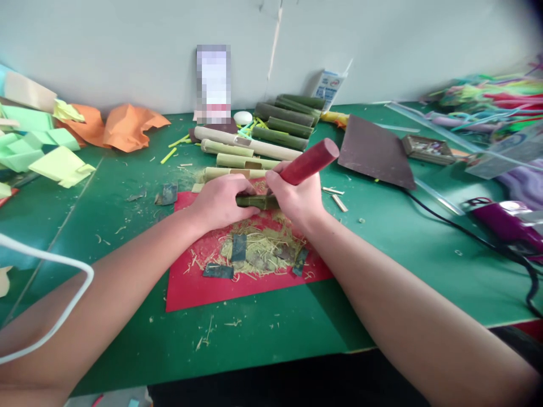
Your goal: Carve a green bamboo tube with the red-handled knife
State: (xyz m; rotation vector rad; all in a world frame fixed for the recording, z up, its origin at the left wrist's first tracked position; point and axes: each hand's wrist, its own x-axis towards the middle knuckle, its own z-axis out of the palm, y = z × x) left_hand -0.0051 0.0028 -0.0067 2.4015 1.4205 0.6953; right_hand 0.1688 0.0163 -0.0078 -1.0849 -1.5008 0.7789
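Observation:
A short green bamboo piece lies across the middle, with my left hand closed around its left end. My right hand grips a tool by its thick red round handle, tilted up to the right. The tool's working end is hidden behind my fingers, at the bamboo's right side. Below both hands, a red sheet bears a heap of pale bamboo shavings and several dark sandpaper-like scraps.
Several bamboo tubes lie in a row behind my hands. Crumpled orange paper and green paper are at left. A brown board, a purple device with a black cable and colourful strips occupy the right. A white cable crosses my left forearm.

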